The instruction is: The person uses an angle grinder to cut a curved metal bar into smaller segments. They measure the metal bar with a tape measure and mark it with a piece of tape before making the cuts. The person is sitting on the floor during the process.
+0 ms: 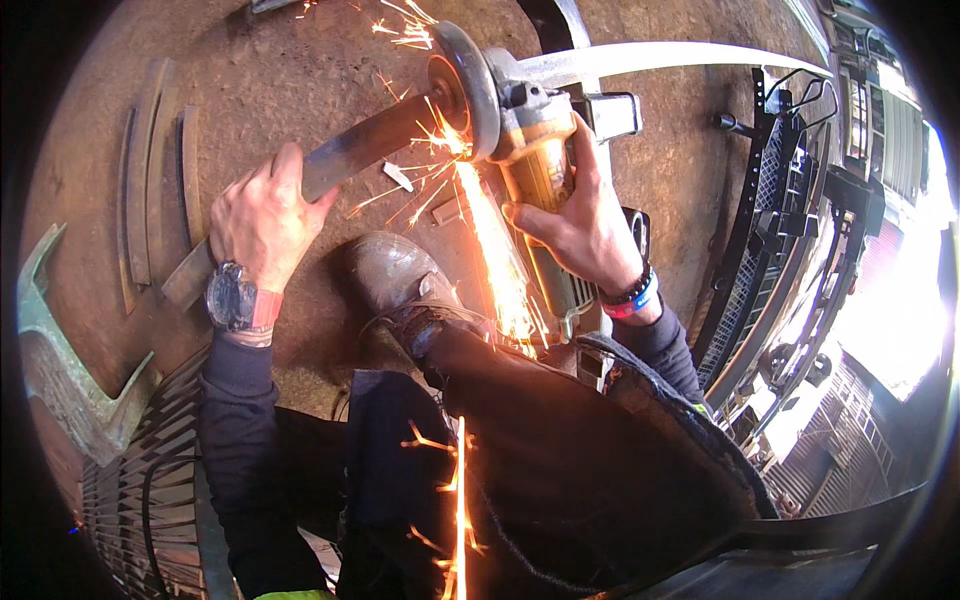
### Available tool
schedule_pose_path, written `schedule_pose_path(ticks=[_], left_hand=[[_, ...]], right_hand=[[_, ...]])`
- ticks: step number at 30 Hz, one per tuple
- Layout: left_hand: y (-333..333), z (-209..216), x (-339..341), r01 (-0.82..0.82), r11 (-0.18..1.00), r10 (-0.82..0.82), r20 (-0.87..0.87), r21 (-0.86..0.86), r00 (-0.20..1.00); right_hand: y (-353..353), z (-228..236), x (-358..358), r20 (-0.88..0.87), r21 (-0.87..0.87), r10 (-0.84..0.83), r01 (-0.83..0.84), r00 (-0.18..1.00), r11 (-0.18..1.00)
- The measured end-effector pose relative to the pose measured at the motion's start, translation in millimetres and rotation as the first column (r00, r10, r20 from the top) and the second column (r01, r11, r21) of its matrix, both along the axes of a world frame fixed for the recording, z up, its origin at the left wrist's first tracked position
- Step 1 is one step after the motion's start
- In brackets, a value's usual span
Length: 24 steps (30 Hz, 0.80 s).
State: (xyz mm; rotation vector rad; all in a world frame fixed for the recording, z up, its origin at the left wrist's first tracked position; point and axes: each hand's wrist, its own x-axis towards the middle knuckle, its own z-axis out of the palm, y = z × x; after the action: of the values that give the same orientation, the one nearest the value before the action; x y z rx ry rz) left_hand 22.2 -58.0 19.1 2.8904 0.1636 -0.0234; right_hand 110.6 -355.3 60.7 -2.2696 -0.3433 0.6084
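Observation:
My left hand [262,215] is closed around a flat metal bar [365,145], which slants up to the right. The fingers of my right hand [588,225] wrap round the yellow body of an angle grinder [540,165]. Its disc [447,88], partly hidden by the grey guard [478,90], meets the bar near its upper end. Bright sparks [490,250] stream from that contact toward me, passing beside my brown boot [385,270]. The exact edge being ground is lost in the glare.
Several metal strips [150,180] lie on the brown floor at left. Below them are a pale green metal piece [75,370] and a slatted grating [140,520]. A bright curved bar [690,56] stretches across the far side. Black metal frames [765,200] line the right.

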Motion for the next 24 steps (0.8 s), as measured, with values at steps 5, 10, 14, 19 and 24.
schedule_pose_path(ticks=[5, 10, 14, 19, 24], left_hand=[[2, -4, -3, 0.029, 0.999, -0.03, 0.067, 0.013, 0.997], [14, -20, -2, 0.083, 0.991, -0.064, 0.174, -0.104, 0.983], [-2, -6, 2, -0.009, 1.0, 0.01, 0.06, -0.021, 0.998], [-3, -6, 2, -0.007, 1.0, 0.006, 0.037, 0.028, 0.999], [-1, -6, 3, -0.008, 0.999, 0.007, 0.021, 0.036, 1.0]], right_hand=[[4, -6, 7, -0.006, 0.077, -0.003, 0.004, 1.0, 0.997], [2, 3, 5, 0.004, 0.006, 0.016, -0.016, 1.0, 1.0], [-8, 11, -6, -0.006, -0.031, 0.028, -0.028, 1.0, 0.999], [-13, 17, -13, -0.066, -0.072, 0.01, -0.015, 0.998, 0.997], [-6, 16, -6, -0.06, -0.057, 0.006, -0.01, 0.998, 0.998]])
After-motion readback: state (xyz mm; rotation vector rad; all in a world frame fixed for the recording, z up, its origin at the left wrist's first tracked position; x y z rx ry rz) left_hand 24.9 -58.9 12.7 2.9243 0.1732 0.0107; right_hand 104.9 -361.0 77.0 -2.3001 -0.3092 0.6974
